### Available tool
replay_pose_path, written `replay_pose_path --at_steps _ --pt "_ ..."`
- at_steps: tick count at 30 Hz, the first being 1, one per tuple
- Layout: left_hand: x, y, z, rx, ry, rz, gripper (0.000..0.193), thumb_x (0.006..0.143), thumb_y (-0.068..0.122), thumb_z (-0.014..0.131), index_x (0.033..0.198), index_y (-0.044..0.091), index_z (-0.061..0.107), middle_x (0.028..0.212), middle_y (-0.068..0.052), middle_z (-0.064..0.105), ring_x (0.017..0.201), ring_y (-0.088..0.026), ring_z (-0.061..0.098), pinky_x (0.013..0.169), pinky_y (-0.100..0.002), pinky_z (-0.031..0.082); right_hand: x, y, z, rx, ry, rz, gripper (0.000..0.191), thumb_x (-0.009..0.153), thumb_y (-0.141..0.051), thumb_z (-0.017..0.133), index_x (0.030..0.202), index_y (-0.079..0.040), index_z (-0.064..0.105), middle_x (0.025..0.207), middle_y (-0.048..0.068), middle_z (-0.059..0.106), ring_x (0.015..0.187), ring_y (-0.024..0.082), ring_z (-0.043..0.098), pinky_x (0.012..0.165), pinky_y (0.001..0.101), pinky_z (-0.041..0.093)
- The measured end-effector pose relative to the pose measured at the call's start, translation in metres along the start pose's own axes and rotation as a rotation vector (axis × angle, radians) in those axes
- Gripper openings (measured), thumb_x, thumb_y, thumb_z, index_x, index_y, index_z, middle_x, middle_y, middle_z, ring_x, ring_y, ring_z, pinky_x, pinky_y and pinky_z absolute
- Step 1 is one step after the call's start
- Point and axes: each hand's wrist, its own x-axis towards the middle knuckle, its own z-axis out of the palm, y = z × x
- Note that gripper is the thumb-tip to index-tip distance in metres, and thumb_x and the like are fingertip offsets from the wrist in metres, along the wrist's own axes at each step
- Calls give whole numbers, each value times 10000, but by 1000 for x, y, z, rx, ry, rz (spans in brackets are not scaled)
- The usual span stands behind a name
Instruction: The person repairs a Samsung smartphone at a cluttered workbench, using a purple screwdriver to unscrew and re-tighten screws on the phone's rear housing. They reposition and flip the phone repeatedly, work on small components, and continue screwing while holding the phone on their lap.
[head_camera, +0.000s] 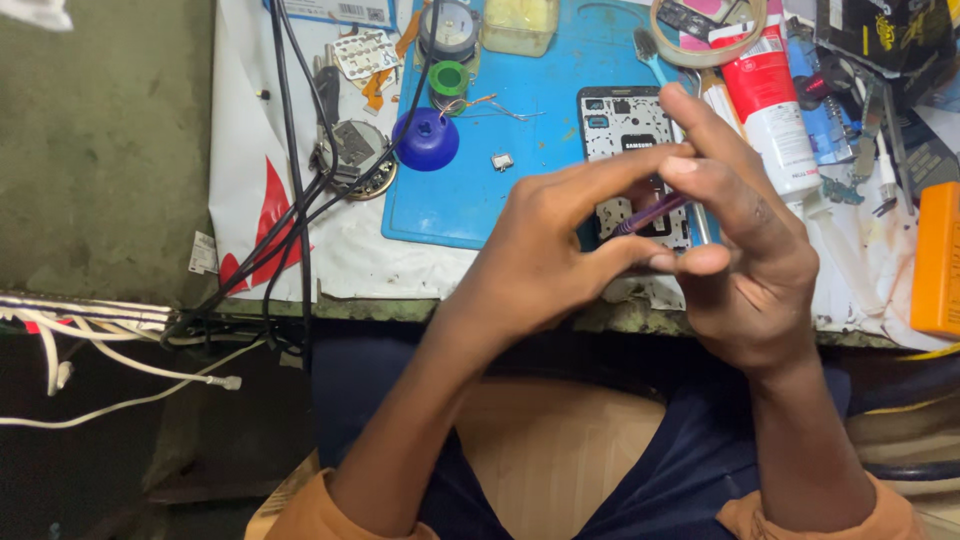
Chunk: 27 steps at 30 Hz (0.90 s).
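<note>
While pinching tool (650, 212), hands (640, 250) together.

A phone repair workshop: an opened phone (632, 140) lies on a blue work mat (540, 100) on the cluttered tabletop (350, 260), with black cables (290, 150) left of the mat.

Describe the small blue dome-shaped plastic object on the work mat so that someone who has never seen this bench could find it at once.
Start at the blue rectangular work mat on the white-covered bench. Near its left edge, where the black cables cross, sits the small blue dome-shaped plastic object. It lies just below a green ring, and unlike the flat parts nearby it is rounded, deep blue, with a knob on top.
</note>
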Motion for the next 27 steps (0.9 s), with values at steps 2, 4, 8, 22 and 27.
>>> replay_pose_path --at_steps 2,4,8,22,27 --pt "1 3 -3 -26 -19 -34 416 917 77 757 1303 51 606 1180 -121 680 1076 -249 702 924 -344 554 -1 0 0 -19 2 2 513 1117 -523 531 1436 -122 546 1589 232 491 1499 309 485 1243 372 408" --pt "4 7 -5 33 -36 -186 291 902 84 735 1189 93 688 974 -69 729 869 -208 747 765 -334 570 -2 0 0 -31 17 15 498 1105 -476 553 1442 -109 547 1558 231 499 1492 297 489 1243 372 408" --pt "4 23 -6 278 12 -49 363 840 116 824 1136 52 623 958 -128 614 894 -322 650 791 -420 519 -4 2 3 -15 53 20 423 1081 -229 668 1439 -61 519 1454 227 562 1398 269 555 1204 361 451" --pt "-13 24 -18 598 -135 -226 343 854 176 778 1183 140 685 1044 -71 641 920 -323 684 707 -466 511 -7 -5 7 0 73 150 616 1002 118 747 1509 -34 433 1199 183 687 1092 205 720 993 313 633" --pt "-13 25 -13 661 -148 -236 382 828 230 806 1189 157 704 1035 -68 638 902 -312 682 675 -469 504 -10 -1 3 151 8 191 675 936 115 745 1512 -27 422 1285 182 682 1160 232 720 1029 350 619"
